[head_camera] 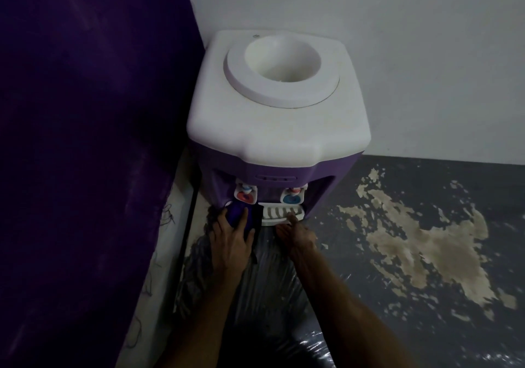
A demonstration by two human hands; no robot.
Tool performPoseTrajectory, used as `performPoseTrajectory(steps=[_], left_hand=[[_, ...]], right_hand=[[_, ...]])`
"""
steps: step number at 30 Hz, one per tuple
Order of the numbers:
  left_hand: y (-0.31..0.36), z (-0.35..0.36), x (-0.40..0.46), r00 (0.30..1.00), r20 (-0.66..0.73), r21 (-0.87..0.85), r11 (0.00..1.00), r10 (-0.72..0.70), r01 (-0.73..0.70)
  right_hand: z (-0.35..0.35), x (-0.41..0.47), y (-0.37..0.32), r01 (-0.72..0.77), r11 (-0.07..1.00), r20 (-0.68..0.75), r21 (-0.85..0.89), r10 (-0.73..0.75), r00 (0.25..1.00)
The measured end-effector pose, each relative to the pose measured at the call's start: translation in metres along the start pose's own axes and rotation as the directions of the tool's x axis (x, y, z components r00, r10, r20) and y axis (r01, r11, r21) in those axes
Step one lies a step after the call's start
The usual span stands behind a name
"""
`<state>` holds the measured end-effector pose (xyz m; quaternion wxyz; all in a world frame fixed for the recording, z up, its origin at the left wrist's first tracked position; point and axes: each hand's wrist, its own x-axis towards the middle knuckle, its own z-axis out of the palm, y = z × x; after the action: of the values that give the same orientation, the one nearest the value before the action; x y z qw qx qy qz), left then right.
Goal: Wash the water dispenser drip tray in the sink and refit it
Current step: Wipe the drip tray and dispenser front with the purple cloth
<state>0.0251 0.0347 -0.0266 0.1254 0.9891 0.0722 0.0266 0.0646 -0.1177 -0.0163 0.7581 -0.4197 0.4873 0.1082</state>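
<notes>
A water dispenser (278, 129) with a white top and a purple body stands in a corner, its bottle well empty. Its white slotted drip tray (277, 213) sits in the recess under the two taps, one with a red lever (245, 194) and one with a blue lever (292, 197). My left hand (231, 242) is wrapped over the purple lower front of the dispenser, left of the tray. My right hand (297, 234) has a fingertip on the tray's grille and grips its front edge.
A dark purple surface (85, 111) rises close on the left. A white wall stands behind the dispenser. The dark floor (420, 239) on the right has pale peeled patches. Shiny dark plastic wrap (270, 296) covers whatever the dispenser stands on, below my arms.
</notes>
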Motion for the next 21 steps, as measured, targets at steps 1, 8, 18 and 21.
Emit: performPoseTrajectory(steps=[1,8,18,21], left_hand=[[-0.003,-0.001,0.001,1.000,0.003,-0.008,1.000,-0.006,0.006],[-0.025,-0.003,0.000,0.999,-0.016,-0.103,0.994,-0.035,0.033],[-0.038,-0.002,-0.012,1.000,0.008,-0.120,0.992,0.027,-0.026],[-0.039,-0.004,-0.015,0.997,0.020,-0.089,0.993,0.080,-0.078]], right_hand=[[0.000,0.001,0.000,-0.001,1.000,-0.006,-0.004,0.001,1.000],[0.001,0.003,0.001,0.026,1.000,-0.010,0.005,-0.026,1.000],[0.003,0.002,0.001,-0.012,0.999,0.004,0.047,0.012,1.000],[0.002,0.003,0.001,-0.023,0.998,0.005,0.050,0.023,1.000]])
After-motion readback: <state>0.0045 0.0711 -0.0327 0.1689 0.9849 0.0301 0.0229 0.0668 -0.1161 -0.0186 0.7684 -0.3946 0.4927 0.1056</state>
